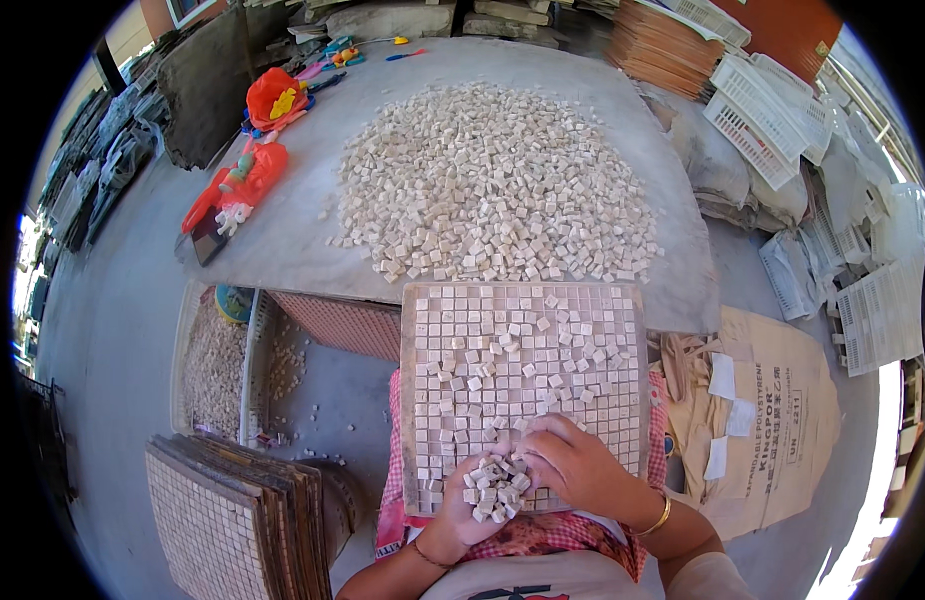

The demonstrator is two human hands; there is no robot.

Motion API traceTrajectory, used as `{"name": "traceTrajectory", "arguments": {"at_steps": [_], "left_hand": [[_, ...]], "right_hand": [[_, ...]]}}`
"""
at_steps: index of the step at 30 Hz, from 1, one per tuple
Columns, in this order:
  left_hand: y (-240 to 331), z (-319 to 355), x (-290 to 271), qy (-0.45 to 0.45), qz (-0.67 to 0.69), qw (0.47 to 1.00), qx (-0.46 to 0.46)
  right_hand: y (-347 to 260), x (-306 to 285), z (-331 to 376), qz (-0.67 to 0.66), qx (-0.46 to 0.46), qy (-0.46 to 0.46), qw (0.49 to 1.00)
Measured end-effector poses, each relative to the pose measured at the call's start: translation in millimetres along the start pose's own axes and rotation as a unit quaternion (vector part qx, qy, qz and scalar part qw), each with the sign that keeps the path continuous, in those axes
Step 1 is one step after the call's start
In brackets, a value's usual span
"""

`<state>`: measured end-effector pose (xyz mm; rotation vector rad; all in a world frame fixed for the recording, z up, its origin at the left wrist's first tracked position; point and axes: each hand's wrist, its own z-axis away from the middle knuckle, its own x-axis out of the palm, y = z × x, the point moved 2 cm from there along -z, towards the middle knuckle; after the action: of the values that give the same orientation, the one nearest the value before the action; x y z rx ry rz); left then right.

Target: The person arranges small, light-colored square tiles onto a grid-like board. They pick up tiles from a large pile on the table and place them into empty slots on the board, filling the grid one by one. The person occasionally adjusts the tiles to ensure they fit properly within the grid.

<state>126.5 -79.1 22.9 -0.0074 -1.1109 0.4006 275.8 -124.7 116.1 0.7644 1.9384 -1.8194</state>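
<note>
1. While the left hand (456, 505) is cupping loose stone cubes (497, 488) over the gridded tray's (408, 400) near edge, the right hand's (580, 468) fingers are meeting the pile; whether they are pinching one, I cannot tell.
2. Cubes are likely handling light, hard, chippable; opposite sides are offering grip.
3. Dark lettering is crossing the brown sack (804, 385) at right.

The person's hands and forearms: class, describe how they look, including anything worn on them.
Both the left hand and the right hand are bare, without gloves. A smooth, gold-coloured bangle circles the right wrist; a thinner band circles the left, its detail too small to tell. A pale sleeve shows on the right arm.
</note>
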Motion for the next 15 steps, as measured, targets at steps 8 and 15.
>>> {"name": "traceTrajectory", "arguments": {"at_steps": [8,15], "left_hand": [[5,-7,-3,-0.032,-0.011,0.999,0.013],[3,-18,6,-0.059,0.013,0.998,0.022]], "right_hand": [[-6,7,4,0.008,-0.072,0.007,0.997],[1,3,22,0.038,-0.044,-0.025,0.998]]}}
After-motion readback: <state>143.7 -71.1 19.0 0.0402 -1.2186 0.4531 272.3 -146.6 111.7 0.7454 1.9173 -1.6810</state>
